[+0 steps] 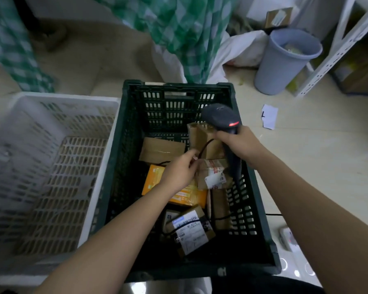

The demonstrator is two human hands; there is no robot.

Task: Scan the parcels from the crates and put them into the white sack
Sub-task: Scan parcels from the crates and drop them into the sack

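Right hand (pixel 240 143) has its grip clamped on the scanner (pixel 223 118), head aimed forward over the dark crate (pixel 261 211). Left hand (pixel 180 171) pinches the scanner's thin black cable (pixel 204 145), holding no parcel. Nearest target is the taped brown parcel (pixel 214 175), label up, just right of the left hand and below the scanner handle, so the left hand looks better placed to lift it

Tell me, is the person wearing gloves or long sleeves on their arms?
No. The left hand and the right hand are both bare, with no gloves, rings or watch showing. Both forearms are uncovered as far as the picture's lower edge, so no sleeves can be seen. Nothing is wrapped or marked on either arm.
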